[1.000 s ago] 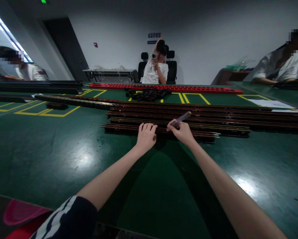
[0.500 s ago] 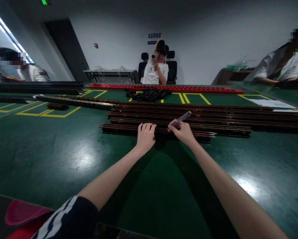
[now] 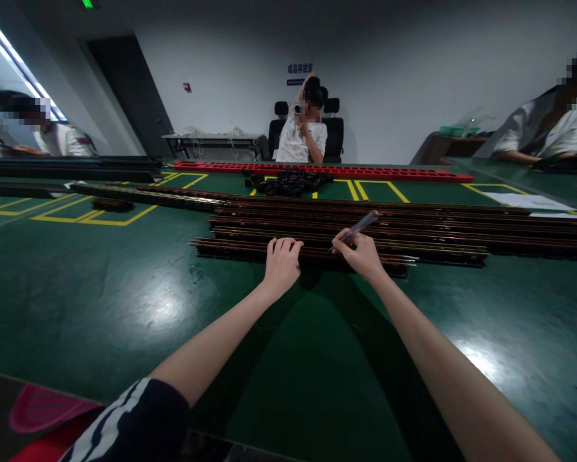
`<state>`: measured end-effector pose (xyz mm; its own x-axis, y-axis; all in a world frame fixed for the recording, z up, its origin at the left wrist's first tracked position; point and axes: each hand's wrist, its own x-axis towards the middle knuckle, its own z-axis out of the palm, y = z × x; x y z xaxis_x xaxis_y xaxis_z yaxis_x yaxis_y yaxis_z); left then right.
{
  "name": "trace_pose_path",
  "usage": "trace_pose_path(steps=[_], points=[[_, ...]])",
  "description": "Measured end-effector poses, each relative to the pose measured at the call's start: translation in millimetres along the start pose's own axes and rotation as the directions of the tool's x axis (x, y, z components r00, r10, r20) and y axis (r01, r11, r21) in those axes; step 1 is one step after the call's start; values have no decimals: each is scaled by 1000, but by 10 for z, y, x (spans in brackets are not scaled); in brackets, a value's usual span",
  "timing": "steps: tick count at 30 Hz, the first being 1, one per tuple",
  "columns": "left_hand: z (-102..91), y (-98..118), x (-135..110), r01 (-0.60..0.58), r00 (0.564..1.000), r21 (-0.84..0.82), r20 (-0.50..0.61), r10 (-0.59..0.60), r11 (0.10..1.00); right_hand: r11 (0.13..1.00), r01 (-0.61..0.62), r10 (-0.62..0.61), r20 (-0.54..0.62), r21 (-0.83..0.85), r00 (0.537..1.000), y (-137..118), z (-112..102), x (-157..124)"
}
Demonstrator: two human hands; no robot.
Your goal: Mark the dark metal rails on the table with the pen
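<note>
My left hand lies over the nearest long dark strip, its fingers curled across the top and gripping it. That strip has coppery edges and runs left to right on the table. In my right hand, fingers pinched together, is a slim pen-like tool with a translucent body; whether it is a pen or a small screwdriver I cannot tell. Its thin tip points down and left at the same strip, between the two hands. Right behind lie several similar strips, packed side by side.
Beyond the strips are a heap of small black parts and a long red slotted rail. Black rails lie at the far left, white paper at the right. Several people sit around the green table. A pink basket stands below its edge.
My right hand has shifted slightly to the right along the strip with the pen-like tool. My left hand stays in place on the strip.
</note>
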<state>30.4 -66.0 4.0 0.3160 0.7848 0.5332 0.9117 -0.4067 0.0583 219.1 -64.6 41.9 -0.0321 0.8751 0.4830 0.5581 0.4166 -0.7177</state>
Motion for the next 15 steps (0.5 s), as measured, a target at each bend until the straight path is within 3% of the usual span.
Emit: trace_pose_path(steps=[15], points=[[-21, -5, 1, 2, 1000, -2, 7, -2, 1000, 999, 38, -38, 40, 2, 998, -11, 46, -18]])
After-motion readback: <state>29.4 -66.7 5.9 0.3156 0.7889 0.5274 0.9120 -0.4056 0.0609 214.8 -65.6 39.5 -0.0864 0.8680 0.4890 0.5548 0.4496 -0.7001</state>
